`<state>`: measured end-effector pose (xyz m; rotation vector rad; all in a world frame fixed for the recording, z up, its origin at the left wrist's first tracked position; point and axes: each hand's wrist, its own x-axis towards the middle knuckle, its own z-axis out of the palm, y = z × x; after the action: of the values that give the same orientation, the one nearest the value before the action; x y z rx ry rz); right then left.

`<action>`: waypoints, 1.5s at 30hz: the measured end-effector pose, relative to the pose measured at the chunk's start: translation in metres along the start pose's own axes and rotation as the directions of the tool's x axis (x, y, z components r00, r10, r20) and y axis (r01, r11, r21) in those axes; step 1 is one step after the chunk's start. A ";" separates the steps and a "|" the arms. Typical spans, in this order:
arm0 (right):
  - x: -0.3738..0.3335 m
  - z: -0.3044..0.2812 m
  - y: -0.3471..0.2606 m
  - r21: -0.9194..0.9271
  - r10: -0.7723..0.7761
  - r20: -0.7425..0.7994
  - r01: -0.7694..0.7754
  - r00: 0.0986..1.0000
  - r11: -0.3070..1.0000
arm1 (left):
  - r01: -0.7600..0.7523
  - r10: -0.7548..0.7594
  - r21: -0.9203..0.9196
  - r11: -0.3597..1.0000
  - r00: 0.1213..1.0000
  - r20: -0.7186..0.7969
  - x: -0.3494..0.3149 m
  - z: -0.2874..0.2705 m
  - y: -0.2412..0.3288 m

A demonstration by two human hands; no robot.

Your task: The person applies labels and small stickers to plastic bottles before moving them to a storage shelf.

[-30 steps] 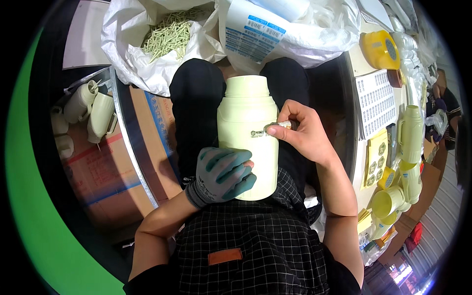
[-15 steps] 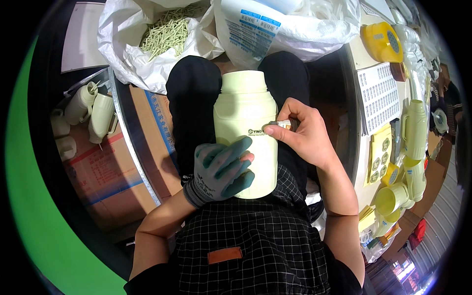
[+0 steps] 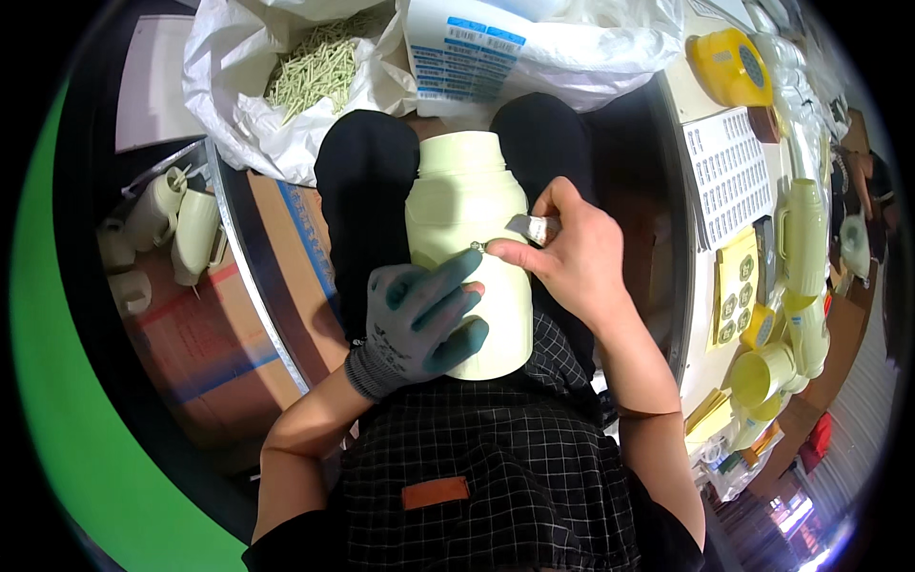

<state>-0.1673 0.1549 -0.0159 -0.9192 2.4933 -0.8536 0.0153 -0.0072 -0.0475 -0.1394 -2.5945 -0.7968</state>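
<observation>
A pale yellow-green vacuum flask body (image 3: 457, 210) with a threaded neck lies between my thighs, its neck pointing away. My left hand (image 3: 419, 319), in a grey glove with green coating, rests against the flask's lower left side. Its fingers are apart and loosely bent, with a bare fingertip showing through. Between the thumb and fingers of my bare right hand (image 3: 577, 257) is a small flat metal blade, partly wrapped in pale material (image 3: 538, 229). The right thumb touches the flask's front beside a small dark printed mark (image 3: 479, 248), which it and the gloved forefinger partly cover.
A white sack (image 3: 224, 86) of thin pale sticks (image 3: 319, 71) stands ahead, beside another white bag (image 3: 591, 48). Several flask parts (image 3: 195, 234) lie at left near cardboard. On the right-hand table are label sheets (image 3: 726, 172), a yellow tape dispenser (image 3: 729, 67) and flasks (image 3: 805, 238).
My right thumb has slid left across the printed mark, covering more of it. The blade has tilted and lifted slightly. The whole view has shifted a little.
</observation>
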 end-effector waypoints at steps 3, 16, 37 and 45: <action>-0.020 0.016 0.030 0.237 0.233 -0.078 -0.209 0.969 0.949 | 0.073 -0.082 -0.122 0.990 0.994 -0.067 0.038 -0.018 -0.014; -0.113 -0.073 0.109 0.389 0.519 -0.453 -0.363 0.725 0.847 | 0.607 -0.474 -0.378 0.699 0.789 0.390 0.094 0.002 -0.137; -0.178 -0.154 0.324 -0.077 0.369 -0.837 -0.755 0.404 0.652 | -0.720 0.667 -0.179 0.670 0.480 0.570 0.238 0.322 0.196; -0.184 -0.162 0.339 -0.110 0.313 -0.857 -0.740 0.409 0.664 | -0.719 0.687 -0.189 0.669 0.501 0.527 0.238 0.328 0.195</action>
<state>-0.2724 0.5526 -0.0910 0.4276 3.5424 -0.4003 -0.2778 0.3312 -0.0919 -1.5438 -2.6448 -0.3781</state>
